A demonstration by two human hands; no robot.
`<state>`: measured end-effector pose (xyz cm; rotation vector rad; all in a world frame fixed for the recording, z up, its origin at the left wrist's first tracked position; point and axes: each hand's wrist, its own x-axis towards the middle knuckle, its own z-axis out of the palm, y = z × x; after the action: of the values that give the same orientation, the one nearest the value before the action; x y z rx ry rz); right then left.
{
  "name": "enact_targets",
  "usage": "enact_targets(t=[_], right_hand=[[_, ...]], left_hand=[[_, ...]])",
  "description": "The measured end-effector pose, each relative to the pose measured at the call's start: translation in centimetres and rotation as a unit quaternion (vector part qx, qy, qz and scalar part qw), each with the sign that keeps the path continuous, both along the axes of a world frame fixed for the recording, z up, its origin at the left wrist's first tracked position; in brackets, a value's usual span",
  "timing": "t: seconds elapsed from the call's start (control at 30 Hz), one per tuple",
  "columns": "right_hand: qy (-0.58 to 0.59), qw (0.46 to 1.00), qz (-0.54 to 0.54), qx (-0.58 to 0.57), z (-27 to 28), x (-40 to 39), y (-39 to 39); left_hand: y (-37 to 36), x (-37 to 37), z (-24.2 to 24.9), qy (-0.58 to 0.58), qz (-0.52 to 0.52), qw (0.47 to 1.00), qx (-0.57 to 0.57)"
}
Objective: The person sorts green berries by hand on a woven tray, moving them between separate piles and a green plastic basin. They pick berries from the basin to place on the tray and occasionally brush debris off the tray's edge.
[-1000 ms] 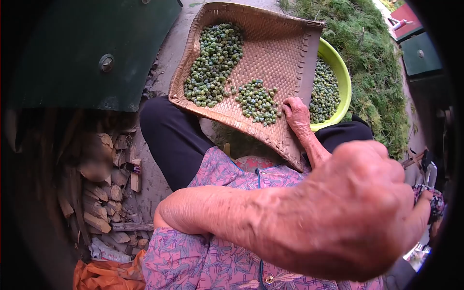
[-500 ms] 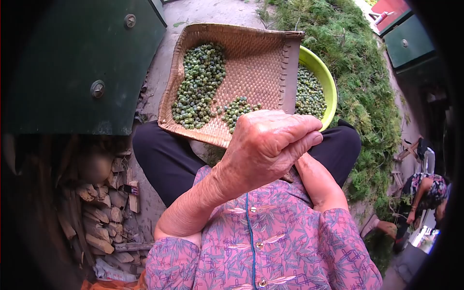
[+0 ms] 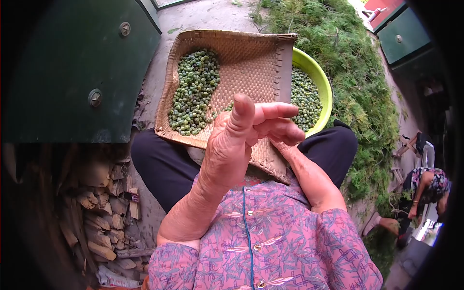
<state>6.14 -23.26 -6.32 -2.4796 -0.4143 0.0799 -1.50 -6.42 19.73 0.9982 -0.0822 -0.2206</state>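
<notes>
A woven winnowing basket [image 3: 249,58] with a flat wooden edge strip lies tilted across my knees. Small green berry-like fruits [image 3: 193,92] are heaped along its left side, and a few more show near its middle. My left hand [image 3: 251,118] is raised over the basket, thumb up and fingers apart, with nothing visible in it. Below it, my right hand [image 3: 281,146] is by the wooden strip; its fingers are hidden behind my left hand, so its grip cannot be seen. A lime-green basin [image 3: 326,89] holding similar fruits stands partly under the basket's right edge.
Cut green branches [image 3: 360,92] are piled along the right. Split firewood [image 3: 104,217] is stacked under a dark green metal panel [image 3: 58,72] on the left. At the far right, another person [image 3: 427,188] bends over beside the branches.
My left hand has gone from a pinch to spread fingers with the thumb lifted. More of the basket's near corner shows beneath my hands. The view has shifted slightly.
</notes>
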Motion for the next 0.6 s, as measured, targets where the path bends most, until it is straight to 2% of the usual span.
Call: enact_targets(t=[0.07,0.13,0.27,0.3,0.4,0.47,0.53,0.57,0.6], right_hand=[[-0.01,1.0,0.027,-0.012,0.3,0.0,-0.5],[-0.028,0.999,0.019,-0.007,0.3,0.1,-0.4],[-0.062,0.998,0.005,0.004,-0.8,-0.1,-0.1],[-0.076,0.989,-0.018,0.126,-1.4,-0.2,0.5],[-0.065,0.994,-0.01,0.091,-2.6,-0.1,-0.3],[-0.052,0.997,0.001,0.056,-1.3,-0.1,-0.3],[-0.036,0.999,0.014,0.021,-0.3,-0.1,-0.3],[-0.029,0.999,0.019,0.004,-0.1,-0.1,-0.3],[-0.041,0.999,0.022,0.004,2.3,-0.2,0.6]], left_hand=[[-0.5,0.2,-0.2,0.023,0.012,0.998,-0.065],[-0.1,0.3,-0.4,0.009,-0.009,0.999,-0.037],[-0.7,0.3,0.3,0.023,0.037,0.999,0.024],[-0.8,0.3,0.5,0.017,0.045,0.998,0.041],[-1.0,0.1,2.3,0.005,-0.008,0.998,0.065],[-2.5,-0.6,4.7,-0.043,-0.024,0.998,0.026],[-3.6,-1.3,7.1,-0.199,-0.015,0.972,0.126],[-4.7,-2.9,8.7,-0.141,0.027,0.971,0.191],[-4.2,-2.7,8.2,-0.138,0.028,0.972,0.19]])
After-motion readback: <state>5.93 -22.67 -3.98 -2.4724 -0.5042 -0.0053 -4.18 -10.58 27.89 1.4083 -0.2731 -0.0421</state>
